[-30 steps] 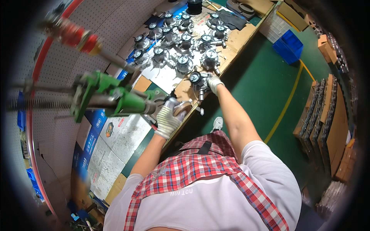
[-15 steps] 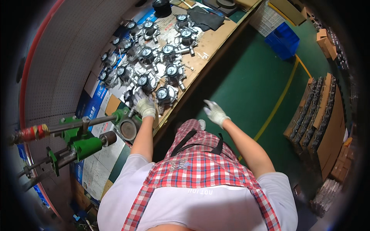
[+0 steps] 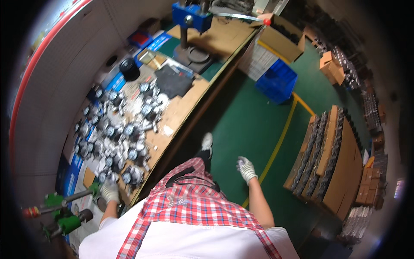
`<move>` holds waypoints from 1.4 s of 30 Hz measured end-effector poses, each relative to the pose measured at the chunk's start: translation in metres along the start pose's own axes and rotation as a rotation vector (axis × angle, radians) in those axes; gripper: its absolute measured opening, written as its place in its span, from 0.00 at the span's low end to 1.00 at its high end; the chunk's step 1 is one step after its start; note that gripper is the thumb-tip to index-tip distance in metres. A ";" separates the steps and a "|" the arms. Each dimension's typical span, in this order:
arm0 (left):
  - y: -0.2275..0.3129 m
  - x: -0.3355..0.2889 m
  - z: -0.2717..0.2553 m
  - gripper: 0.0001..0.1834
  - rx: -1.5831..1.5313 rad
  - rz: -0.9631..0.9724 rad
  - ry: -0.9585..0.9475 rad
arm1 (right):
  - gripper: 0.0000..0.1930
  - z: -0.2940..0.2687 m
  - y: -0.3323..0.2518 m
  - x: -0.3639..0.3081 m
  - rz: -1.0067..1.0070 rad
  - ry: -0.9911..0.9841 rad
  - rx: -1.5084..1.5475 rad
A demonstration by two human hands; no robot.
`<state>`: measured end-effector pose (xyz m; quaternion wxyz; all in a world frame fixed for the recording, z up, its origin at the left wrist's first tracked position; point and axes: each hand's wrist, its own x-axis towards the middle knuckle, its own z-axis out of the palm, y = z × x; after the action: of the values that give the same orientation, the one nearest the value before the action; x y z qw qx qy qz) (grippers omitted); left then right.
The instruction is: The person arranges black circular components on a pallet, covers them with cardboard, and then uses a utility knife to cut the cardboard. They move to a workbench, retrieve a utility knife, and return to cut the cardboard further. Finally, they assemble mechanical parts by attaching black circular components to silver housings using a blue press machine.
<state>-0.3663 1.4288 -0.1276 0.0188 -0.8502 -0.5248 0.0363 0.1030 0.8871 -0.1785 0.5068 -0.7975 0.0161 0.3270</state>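
My left hand (image 3: 110, 191), in a pale work glove, is at the near end of the workbench. Its fingers are closed about a round metal part with a black dial-like cap (image 3: 102, 176), though blur hides the fingertips. Right beside it stands a similar metal part (image 3: 130, 177), with several more (image 3: 111, 131) of the same kind crowded farther up the bench. My right hand (image 3: 246, 169), gloved too, hangs over the green floor away from the bench. It holds nothing, and its fingers are loosely bent and apart.
A green clamping machine (image 3: 67, 216) is left of my left hand. Farther up the bench are a dark cloth (image 3: 173, 82), a black round container (image 3: 129, 69) and a blue press (image 3: 192, 19). A blue crate (image 3: 278, 82) and cardboard-lined stacks of parts (image 3: 317, 159) stand on the right.
My view has swung so that the bench sits farther left and its far end with the blue press shows. A shoe now shows ahead. My left hand remains at the same metal part.
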 end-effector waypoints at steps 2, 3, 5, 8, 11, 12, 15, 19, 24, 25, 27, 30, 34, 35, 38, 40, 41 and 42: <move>0.020 0.024 -0.040 0.18 -0.203 -0.229 0.362 | 0.18 -0.015 -0.037 0.041 0.002 -0.036 0.036; 0.082 0.039 -0.105 0.18 -0.302 -0.231 0.287 | 0.18 -0.028 -0.045 0.064 0.019 -0.028 0.058; 0.164 0.089 -0.162 0.16 -0.745 -0.165 0.551 | 0.18 -0.048 -0.046 0.122 0.022 -0.035 -0.123; 0.346 0.111 -0.250 0.16 -1.258 0.106 0.715 | 0.19 -0.066 -0.148 0.162 -0.224 -0.117 -0.554; 0.502 0.125 -0.284 0.15 -1.430 0.564 0.670 | 0.19 -0.101 -0.235 0.190 -0.375 -0.093 -0.656; 0.556 0.120 -0.296 0.13 -1.567 0.616 0.529 | 0.19 -0.115 -0.249 0.199 -0.363 -0.016 -0.617; 0.676 0.122 -0.311 0.11 -1.529 0.910 0.214 | 0.19 -0.165 -0.235 0.237 -0.303 0.086 -0.387; 0.811 0.130 -0.303 0.15 -1.339 1.184 0.182 | 0.18 -0.262 -0.146 0.291 -0.158 0.099 -0.292; 0.934 0.135 -0.260 0.16 -1.323 1.090 -0.166 | 0.16 -0.420 -0.159 0.350 -0.137 0.259 -0.078; 0.958 0.139 -0.254 0.16 -1.271 1.095 -0.181 | 0.16 -0.453 -0.181 0.373 -0.069 0.305 -0.057; 1.000 0.148 -0.234 0.16 -1.275 1.036 -0.228 | 0.17 -0.512 -0.241 0.410 -0.248 0.402 -0.263; 1.064 0.157 -0.238 0.17 -1.301 0.801 -0.355 | 0.18 -0.592 -0.321 0.493 -0.335 0.446 -0.418; 1.122 0.167 -0.259 0.18 -1.314 0.653 -0.357 | 0.19 -0.653 -0.435 0.616 -0.465 0.323 -0.692; 1.134 0.169 -0.266 0.19 -1.291 0.653 -0.342 | 0.19 -0.664 -0.449 0.649 -0.486 0.323 -0.785; 1.153 0.175 -0.268 0.17 -1.257 0.568 -0.287 | 0.22 -0.682 -0.485 0.743 -0.298 0.258 -1.032; 1.159 0.183 -0.259 0.17 -1.239 0.501 -0.227 | 0.25 -0.690 -0.494 0.802 -0.275 0.242 -1.222; 1.165 0.187 -0.262 0.17 -1.237 0.428 -0.236 | 0.26 -0.692 -0.499 0.834 -0.253 0.186 -1.301; 1.167 0.196 -0.256 0.17 -1.231 0.404 -0.207 | 0.27 -0.692 -0.495 0.862 -0.270 0.207 -1.314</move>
<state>0.7819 1.0820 0.0378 -0.5291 -0.7795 -0.2787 -0.1861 1.3064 0.8248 -0.0583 -0.0507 -0.9621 -0.2371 0.1249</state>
